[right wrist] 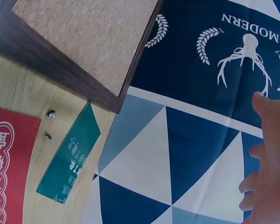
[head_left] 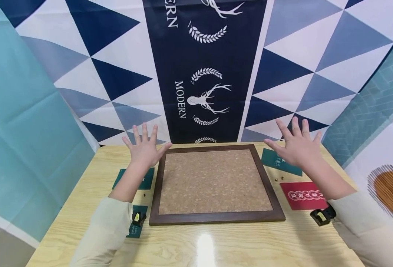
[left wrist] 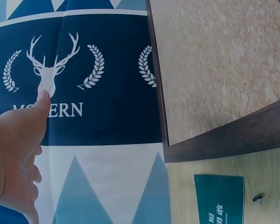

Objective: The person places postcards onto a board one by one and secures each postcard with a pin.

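Both hands are held up over the table with fingers spread and nothing in them. My left hand (head_left: 144,150) is raised at the left corner of a cork board (head_left: 213,181) in a dark wooden frame. On the other side, my right hand (head_left: 298,146) hovers above a green card (head_left: 281,162) near the board's right edge. A red card (head_left: 303,195) with white lettering lies below that one, partly behind the right forearm. Two small metallic pins (right wrist: 51,114) sit between the red and green cards. Left of the board, another green card (left wrist: 220,200) is partly hidden by the left forearm.
A further green card (head_left: 135,231) lies under the left wrist, with a small dark pin (head_left: 144,195) above it. The light wooden table (head_left: 169,244) ends at a patterned cloth backdrop (head_left: 203,74). A teal cloth (head_left: 26,111) hangs at the left.
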Available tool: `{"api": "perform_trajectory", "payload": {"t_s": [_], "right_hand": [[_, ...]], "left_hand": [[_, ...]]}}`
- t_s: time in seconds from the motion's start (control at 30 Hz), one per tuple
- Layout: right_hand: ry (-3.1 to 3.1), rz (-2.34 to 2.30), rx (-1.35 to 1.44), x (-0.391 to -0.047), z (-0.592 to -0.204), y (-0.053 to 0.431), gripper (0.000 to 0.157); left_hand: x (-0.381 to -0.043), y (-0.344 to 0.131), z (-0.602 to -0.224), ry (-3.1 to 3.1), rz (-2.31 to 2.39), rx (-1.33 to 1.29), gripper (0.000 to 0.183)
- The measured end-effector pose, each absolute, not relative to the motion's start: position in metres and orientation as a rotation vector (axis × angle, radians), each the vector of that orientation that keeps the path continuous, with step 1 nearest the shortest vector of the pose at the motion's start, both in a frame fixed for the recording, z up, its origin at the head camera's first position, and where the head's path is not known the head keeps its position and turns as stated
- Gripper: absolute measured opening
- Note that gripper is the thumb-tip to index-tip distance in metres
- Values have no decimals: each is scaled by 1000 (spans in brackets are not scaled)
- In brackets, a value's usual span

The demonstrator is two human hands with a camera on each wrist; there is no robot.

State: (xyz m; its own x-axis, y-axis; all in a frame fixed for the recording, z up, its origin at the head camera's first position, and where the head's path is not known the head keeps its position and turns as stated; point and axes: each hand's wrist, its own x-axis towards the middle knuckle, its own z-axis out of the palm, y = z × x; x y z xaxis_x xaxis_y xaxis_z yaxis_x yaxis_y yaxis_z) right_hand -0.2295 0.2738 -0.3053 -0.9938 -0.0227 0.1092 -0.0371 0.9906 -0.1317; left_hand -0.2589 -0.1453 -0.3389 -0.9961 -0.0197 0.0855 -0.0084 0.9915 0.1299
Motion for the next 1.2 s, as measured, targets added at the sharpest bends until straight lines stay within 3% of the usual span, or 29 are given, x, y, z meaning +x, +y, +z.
{"api": "perform_trajectory", "payload": {"t_s": [0.73, 1.2], "right_hand": [[-2967, 236, 35, -232, -320, 302, 83], [-2949, 336, -18, -232, -339, 317, 58]], "left_hand": [[-259, -157, -348, -2975, -478, -105, 80], [-260, -165, -372, -2969, -774, -90, 73]]}}
